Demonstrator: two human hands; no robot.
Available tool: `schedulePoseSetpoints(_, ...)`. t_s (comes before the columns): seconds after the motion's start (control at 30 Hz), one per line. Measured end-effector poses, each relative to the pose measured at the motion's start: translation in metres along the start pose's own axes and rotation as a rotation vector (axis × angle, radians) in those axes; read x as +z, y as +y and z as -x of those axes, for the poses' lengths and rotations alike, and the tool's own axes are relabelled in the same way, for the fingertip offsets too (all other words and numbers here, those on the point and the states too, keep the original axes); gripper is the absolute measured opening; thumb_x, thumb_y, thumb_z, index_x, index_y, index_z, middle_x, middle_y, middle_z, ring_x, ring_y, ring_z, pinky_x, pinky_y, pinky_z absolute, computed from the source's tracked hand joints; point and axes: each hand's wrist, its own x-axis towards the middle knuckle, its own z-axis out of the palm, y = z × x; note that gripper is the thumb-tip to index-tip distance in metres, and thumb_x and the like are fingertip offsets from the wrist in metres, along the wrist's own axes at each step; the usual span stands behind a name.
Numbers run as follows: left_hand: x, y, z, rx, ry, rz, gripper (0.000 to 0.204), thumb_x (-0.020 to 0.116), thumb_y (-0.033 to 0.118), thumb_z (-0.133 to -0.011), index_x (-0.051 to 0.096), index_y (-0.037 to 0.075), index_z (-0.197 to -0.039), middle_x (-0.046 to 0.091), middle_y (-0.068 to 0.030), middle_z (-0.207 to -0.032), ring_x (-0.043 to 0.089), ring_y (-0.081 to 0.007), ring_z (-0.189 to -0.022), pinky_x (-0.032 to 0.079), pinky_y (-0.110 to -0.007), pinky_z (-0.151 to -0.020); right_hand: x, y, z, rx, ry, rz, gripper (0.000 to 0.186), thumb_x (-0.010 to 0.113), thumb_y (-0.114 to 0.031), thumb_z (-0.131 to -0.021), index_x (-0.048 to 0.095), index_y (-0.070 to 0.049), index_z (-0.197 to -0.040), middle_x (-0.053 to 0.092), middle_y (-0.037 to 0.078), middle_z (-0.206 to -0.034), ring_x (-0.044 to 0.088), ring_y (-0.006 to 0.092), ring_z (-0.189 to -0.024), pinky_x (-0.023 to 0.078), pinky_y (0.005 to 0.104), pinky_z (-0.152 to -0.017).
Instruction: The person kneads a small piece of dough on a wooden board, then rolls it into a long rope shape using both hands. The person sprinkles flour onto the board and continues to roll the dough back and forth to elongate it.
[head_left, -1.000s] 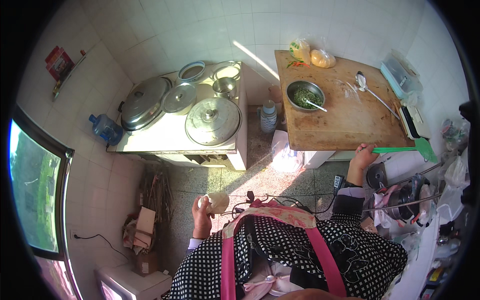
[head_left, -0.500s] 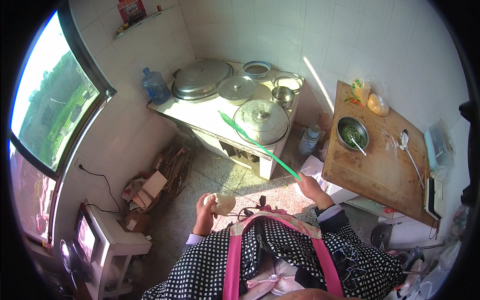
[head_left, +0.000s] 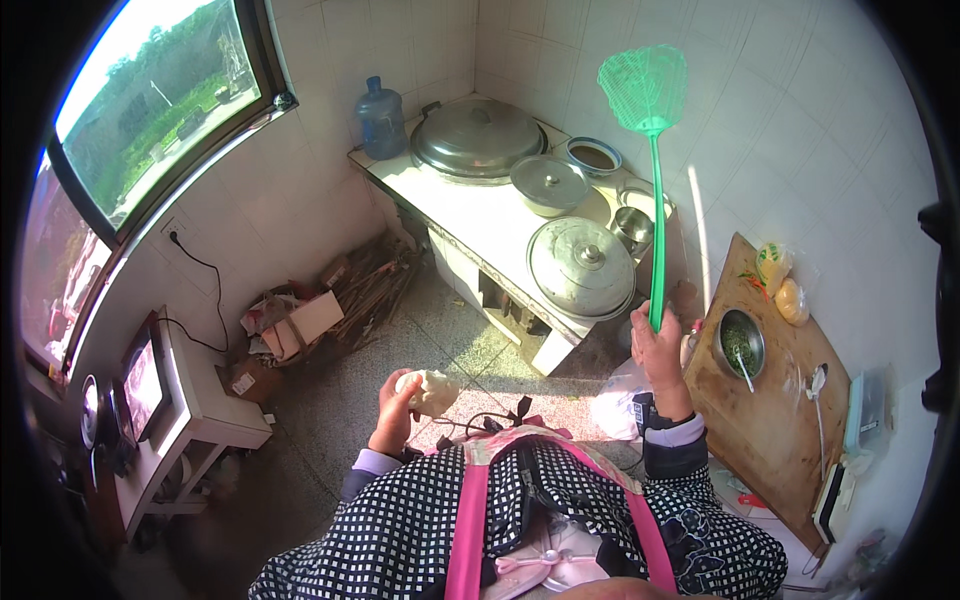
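Observation:
My right hand (head_left: 660, 358) is closed round the lower handle of a green plastic fly swatter (head_left: 655, 210). The swatter stands nearly upright, its mesh head raised in front of the tiled wall. In my left hand (head_left: 394, 412), held low before my body, is a pale, whitish lump (head_left: 430, 392) that looks like a steamed bun or dough. Its far side shows and my fingers cover the near part. Beyond the swatter handle, a lidded metal pot (head_left: 580, 266) rests in the white stove counter (head_left: 470, 215).
Right of my right hand stands a wooden board table (head_left: 775, 420) with a metal bowl of chopped greens (head_left: 738, 343) and a spoon (head_left: 818, 400). Larger lidded wok (head_left: 480, 140) and blue water jug (head_left: 380, 120) sit at the back. Firewood (head_left: 370, 290) lies left on the floor.
My right hand has risen, swinging the fly swatter from slanting left over the stove to nearly upright. My left hand still holds the whitish lump. The view has turned somewhat left.

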Motion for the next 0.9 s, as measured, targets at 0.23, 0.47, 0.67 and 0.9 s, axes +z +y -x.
schedulePoseSetpoints(0.23,-0.054,0.018,-0.019,0.081,0.061,0.064,0.029,0.068,0.031,-0.085,0.057,0.008,-0.100,0.058,0.0013,-0.076,0.051,-0.0058,-0.055,0.035,-0.020,-0.038,0.100,-0.083,-0.056,-0.347,-0.158,-0.225,0.027,0.041,-0.029,-0.102,0.049,-0.003,-0.103,0.033,-0.003,-0.052,0.028,0.0052,-0.038,0.024,0.0209,-0.034)
schedulePoseSetpoints(0.47,-0.100,0.026,-0.020,0.059,0.227,0.134,0.024,0.065,0.029,-0.087,0.056,0.009,-0.099,0.060,0.0003,-0.078,0.050,-0.0048,-0.053,0.033,-0.019,-0.039,0.178,-0.076,-0.091,-0.371,-0.192,-0.122,0.017,0.044,-0.021,-0.101,0.046,-0.005,-0.096,0.037,-0.002,-0.056,0.032,0.0051,-0.042,0.026,0.0199,-0.036)
schedulePoseSetpoints(0.67,-0.113,0.034,-0.025,0.096,0.349,0.165,0.027,0.066,0.030,-0.086,0.057,0.010,-0.102,0.061,-0.0007,-0.080,0.050,-0.0056,-0.053,0.032,-0.019,-0.039,0.216,-0.103,-0.118,-0.425,-0.449,-0.386,0.037,0.063,-0.019,-0.092,0.045,0.002,-0.116,0.037,-0.005,-0.054,0.029,0.0019,-0.039,0.018,0.0203,-0.035)
schedulePoseSetpoints(0.9,-0.089,0.051,-0.038,0.227,0.457,0.216,0.027,0.065,0.030,-0.086,0.058,0.010,-0.103,0.062,0.0001,-0.082,0.052,-0.0054,-0.056,0.034,-0.019,-0.041,0.239,-0.135,-0.161,-0.424,-1.059,-0.960,0.081,0.076,-0.018,-0.080,0.024,0.006,-0.137,0.049,0.001,-0.052,0.038,0.0082,-0.034,0.026,0.0192,-0.029)
